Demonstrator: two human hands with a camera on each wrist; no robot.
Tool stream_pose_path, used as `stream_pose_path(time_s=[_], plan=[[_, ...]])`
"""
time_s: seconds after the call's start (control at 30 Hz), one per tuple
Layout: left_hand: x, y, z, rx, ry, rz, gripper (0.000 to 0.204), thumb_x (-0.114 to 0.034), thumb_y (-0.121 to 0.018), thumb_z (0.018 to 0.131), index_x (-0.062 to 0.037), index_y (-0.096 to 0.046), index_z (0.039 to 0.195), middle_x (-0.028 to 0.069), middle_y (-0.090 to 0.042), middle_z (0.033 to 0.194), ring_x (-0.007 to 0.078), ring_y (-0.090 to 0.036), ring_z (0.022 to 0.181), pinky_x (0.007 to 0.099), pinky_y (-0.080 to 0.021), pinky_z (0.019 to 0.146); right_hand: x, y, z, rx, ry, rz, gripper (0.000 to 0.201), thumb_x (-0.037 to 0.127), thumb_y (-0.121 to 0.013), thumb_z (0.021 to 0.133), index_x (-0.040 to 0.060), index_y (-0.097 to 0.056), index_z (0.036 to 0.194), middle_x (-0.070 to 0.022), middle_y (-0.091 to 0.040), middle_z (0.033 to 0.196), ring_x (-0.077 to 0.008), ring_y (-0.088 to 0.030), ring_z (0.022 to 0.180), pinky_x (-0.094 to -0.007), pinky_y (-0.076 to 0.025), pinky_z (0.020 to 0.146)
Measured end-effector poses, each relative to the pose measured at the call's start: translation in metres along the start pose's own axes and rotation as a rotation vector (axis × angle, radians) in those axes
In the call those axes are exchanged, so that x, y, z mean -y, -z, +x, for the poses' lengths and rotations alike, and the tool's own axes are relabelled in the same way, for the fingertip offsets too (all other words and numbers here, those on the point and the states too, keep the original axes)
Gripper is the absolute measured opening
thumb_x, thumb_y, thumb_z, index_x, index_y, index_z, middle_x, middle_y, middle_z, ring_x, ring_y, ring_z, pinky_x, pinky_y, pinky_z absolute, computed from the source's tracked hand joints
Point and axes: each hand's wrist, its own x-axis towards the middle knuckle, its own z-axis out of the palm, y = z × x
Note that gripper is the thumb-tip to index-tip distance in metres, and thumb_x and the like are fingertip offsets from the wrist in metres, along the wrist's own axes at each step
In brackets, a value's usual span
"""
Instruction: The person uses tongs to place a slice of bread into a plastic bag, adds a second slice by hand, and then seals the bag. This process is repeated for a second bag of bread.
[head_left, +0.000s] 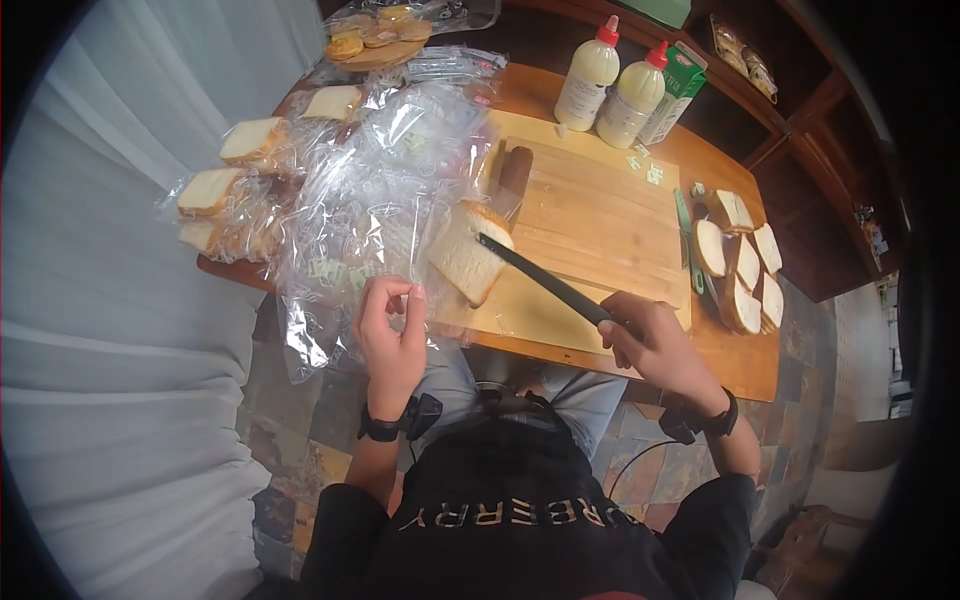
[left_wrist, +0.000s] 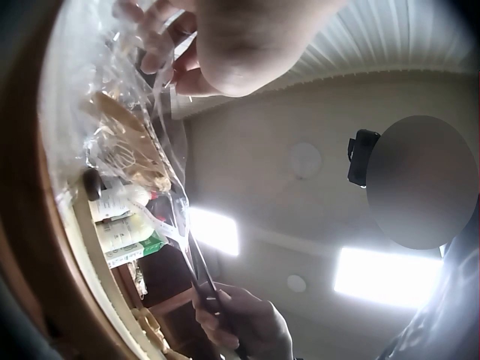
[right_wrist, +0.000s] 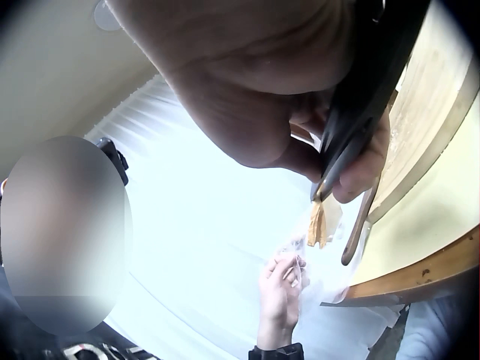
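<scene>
Head view: gripping black tongs [head_left: 550, 285] in right hand [head_left: 655, 345], fingers wrapped round handle end, tips narrow on bread slice [head_left: 468, 255], left of middle near tabletop [head_left: 738, 355] front edge, beside wooden board [head_left: 610, 225]. Pinching clear bag [head_left: 385, 235] in left hand [head_left: 392, 335]. More cut bread [head_left: 742, 270] along right edge; two bottles [head_left: 612, 92] at back edge.

Left wrist view: holding bag film between left thumb and fingers; seen with film around bread.

Right wrist view: clamped firmly round tongs; pinching bread at tips, close to bag.
</scene>
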Motion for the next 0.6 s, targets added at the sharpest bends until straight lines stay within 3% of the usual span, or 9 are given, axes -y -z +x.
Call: stream_pose_path(time_s=[0.03,0.1,0.23,0.3,0.33,0.4,0.5,0.6], plan=[[0.002,0.0,0.0,-0.001,0.0,0.002,0.009,-0.005,-0.066,0.089,-0.001,-0.058,0.086,0.0083,-0.061,0.085,0.018,-0.049,0.068,0.0323,-0.042,0.065,-0.001,-0.001,0.0,0.001,0.002,0.0,0.02,0.012,-0.06,0.097,-0.0077,-0.059,0.101,-0.011,-0.06,0.067,-0.0163,-0.056,0.053,-0.0307,-0.045,0.053],[0.005,-0.001,-0.002,-0.009,0.02,-0.045,0.009,-0.006,-0.065,0.09,-0.0012,-0.058,0.088,0.0082,-0.062,0.088,0.0178,-0.051,0.069,0.0313,-0.043,0.066,-0.005,-0.003,0.0,-0.036,0.121,-0.14,0.021,0.012,-0.063,0.094,-0.0074,-0.06,0.101,-0.0165,-0.06,0.066,-0.0262,-0.058,0.056,-0.0365,-0.046,0.056],[0.008,-0.001,-0.005,-0.061,0.093,-0.077,0.009,-0.007,-0.064,0.092,-0.0014,-0.058,0.089,0.0085,-0.063,0.09,0.0182,-0.054,0.072,0.0306,-0.044,0.067,0.0,0.001,-0.003,-0.051,0.164,-0.236,0.022,0.013,-0.065,0.091,-0.0066,-0.061,0.1,-0.02,-0.059,0.066,-0.0341,-0.059,0.06,-0.0402,-0.045,0.06],[0.011,0.0,-0.005,-0.11,0.099,-0.055,0.009,-0.004,-0.061,0.095,0.0014,-0.055,0.091,0.009,-0.062,0.095,0.0122,-0.055,0.078,0.0254,-0.046,0.073,0.001,0.004,-0.004,-0.039,0.185,-0.274,0.02,0.013,-0.063,0.094,-0.0065,-0.061,0.1,-0.0156,-0.061,0.066,-0.025,-0.06,0.057,-0.0348,-0.046,0.057],[0.01,0.0,-0.005,-0.11,0.1,-0.055,0.009,-0.004,-0.061,0.095,0.0014,-0.055,0.091,0.009,-0.062,0.095,0.0122,-0.055,0.078,0.0254,-0.046,0.073,0.003,0.006,-0.003,-0.038,0.185,-0.273,0.02,0.013,-0.063,0.094,-0.0065,-0.061,0.1,-0.0156,-0.061,0.066,-0.025,-0.06,0.057,-0.0348,-0.046,0.057],[0.008,0.001,-0.004,-0.056,-0.029,-0.019,0.009,-0.006,-0.063,0.093,-0.0005,-0.056,0.091,0.0128,-0.064,0.095,0.0252,-0.061,0.084,0.0352,-0.047,0.078,0.009,0.01,0.002,0.103,-0.059,0.091,0.019,0.013,-0.059,0.099,-0.0059,-0.059,0.102,-0.0087,-0.062,0.069,-0.0139,-0.059,0.056,-0.0278,-0.046,0.054],[0.007,-0.001,-0.006,0.029,-0.095,-0.014,0.009,-0.006,-0.062,0.093,-0.0002,-0.056,0.092,0.0146,-0.064,0.099,0.0286,-0.061,0.089,0.0376,-0.047,0.082,-0.001,0.009,0.01,0.137,-0.055,0.263,0.02,0.014,-0.055,0.102,-0.0058,-0.057,0.104,-0.0034,-0.061,0.074,-0.0065,-0.058,0.058,-0.0223,-0.045,0.052],[0.008,0.0,-0.006,0.017,-0.112,0.007,0.009,-0.006,-0.062,0.093,-0.0008,-0.055,0.092,0.0158,-0.065,0.104,0.0307,-0.062,0.095,0.0385,-0.047,0.086,-0.015,0.003,0.014,0.191,-0.055,0.399,0.021,0.014,-0.055,0.102,-0.0061,-0.057,0.105,-0.0031,-0.061,0.075,-0.0076,-0.058,0.057,-0.023,-0.045,0.051]])
